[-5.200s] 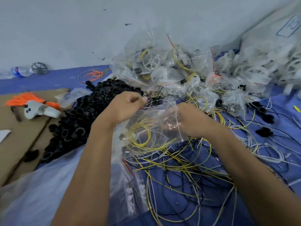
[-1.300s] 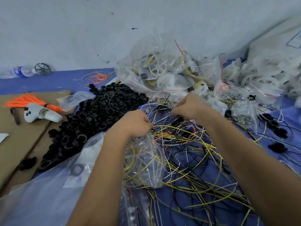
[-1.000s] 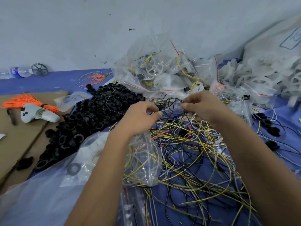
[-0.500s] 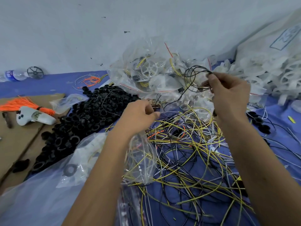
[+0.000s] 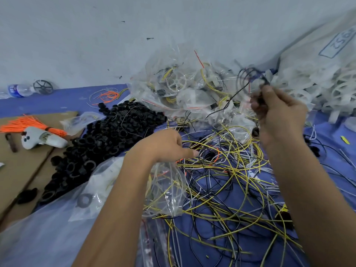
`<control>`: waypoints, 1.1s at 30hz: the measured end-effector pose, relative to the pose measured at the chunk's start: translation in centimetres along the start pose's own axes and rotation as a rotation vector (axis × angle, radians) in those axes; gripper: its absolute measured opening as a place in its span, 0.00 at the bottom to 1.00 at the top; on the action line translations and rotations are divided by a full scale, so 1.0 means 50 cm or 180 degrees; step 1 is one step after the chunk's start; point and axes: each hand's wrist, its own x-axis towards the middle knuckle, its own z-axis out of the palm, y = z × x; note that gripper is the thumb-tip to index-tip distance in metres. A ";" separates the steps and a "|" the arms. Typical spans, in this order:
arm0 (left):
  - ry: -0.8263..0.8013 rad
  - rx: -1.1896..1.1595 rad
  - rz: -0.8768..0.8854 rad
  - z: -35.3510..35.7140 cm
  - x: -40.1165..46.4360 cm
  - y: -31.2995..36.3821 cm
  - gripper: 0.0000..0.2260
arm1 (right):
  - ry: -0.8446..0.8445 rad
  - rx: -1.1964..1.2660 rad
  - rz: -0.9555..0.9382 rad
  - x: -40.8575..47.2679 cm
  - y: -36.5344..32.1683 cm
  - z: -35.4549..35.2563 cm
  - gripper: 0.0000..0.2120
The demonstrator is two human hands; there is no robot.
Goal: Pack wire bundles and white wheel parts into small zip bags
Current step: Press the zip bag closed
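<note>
right hand (image 5: 277,114) lifted black wire (image 5: 244,79) higher

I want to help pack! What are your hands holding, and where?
Right hand pinches a black wire by its coiled loop; left hand grips a clear zip bag at its top.

The right hand (image 5: 279,114) is motion-blurred, so its grip on the black wire loop (image 5: 248,78) cannot be made out finger by finger. The left hand (image 5: 165,145) covers the mouth of the small zip bag (image 5: 167,191). Both forearms run off the near edge. The printed sack (image 5: 316,54) at far right is cut off, its lettering unreadable.
</note>
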 end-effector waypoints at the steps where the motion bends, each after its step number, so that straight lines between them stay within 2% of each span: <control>1: -0.0105 0.0099 -0.0032 0.000 -0.002 0.001 0.26 | 0.0022 0.0299 -0.0026 0.005 -0.014 0.005 0.04; 4: -0.0142 0.0194 -0.0024 -0.001 -0.006 0.001 0.23 | 0.0000 0.0847 -0.0232 0.015 -0.056 0.022 0.04; 7: 0.0109 -0.0182 0.0239 -0.007 -0.012 0.002 0.20 | -0.0112 0.1009 -0.0310 0.011 -0.082 0.032 0.07; 9: 0.0359 -0.0777 0.0613 -0.009 -0.015 0.012 0.20 | -0.0204 0.1099 -0.0276 0.004 -0.091 0.041 0.07; 11: 0.0501 -0.1693 0.1033 -0.006 -0.020 0.032 0.25 | -0.0313 0.1103 -0.0264 -0.004 -0.100 0.056 0.05; 13: 0.0590 -0.2266 0.1378 0.003 -0.021 0.060 0.27 | -0.0462 0.1090 -0.0278 -0.011 -0.113 0.074 0.04; 15: 0.0829 -0.2347 0.1588 0.016 -0.020 0.091 0.24 | -0.0698 0.1082 -0.0299 -0.020 -0.129 0.091 0.04; 18: 0.1173 -0.2396 0.1723 0.030 -0.014 0.123 0.10 | -0.1170 0.0867 -0.0403 -0.038 -0.146 0.114 0.04; 20: 0.1281 -0.2482 0.1654 0.033 -0.011 0.123 0.08 | -0.1299 0.0523 -0.0534 -0.046 -0.149 0.124 0.04; 23: 0.0991 -0.2659 0.1712 0.026 -0.018 0.102 0.10 | -0.1085 0.0118 -0.0422 -0.042 -0.129 0.121 0.03; 26: 0.0027 -0.3217 0.1844 0.017 -0.019 0.070 0.17 | -0.0744 -0.0367 -0.0137 -0.031 -0.076 0.092 0.05; 29: -0.0555 -0.3025 0.1921 0.012 -0.019 0.030 0.13 | -0.0609 -0.0717 0.0158 -0.026 -0.018 0.047 0.09; 31: -0.0441 -0.2885 0.1615 0.010 -0.017 0.018 0.11 | -0.0575 -0.0849 0.0349 -0.028 0.011 0.021 0.10; 33: -0.0009 -0.2957 0.1109 0.013 -0.011 0.022 0.08 | -0.0584 -0.0883 0.0486 -0.039 0.036 0.006 0.10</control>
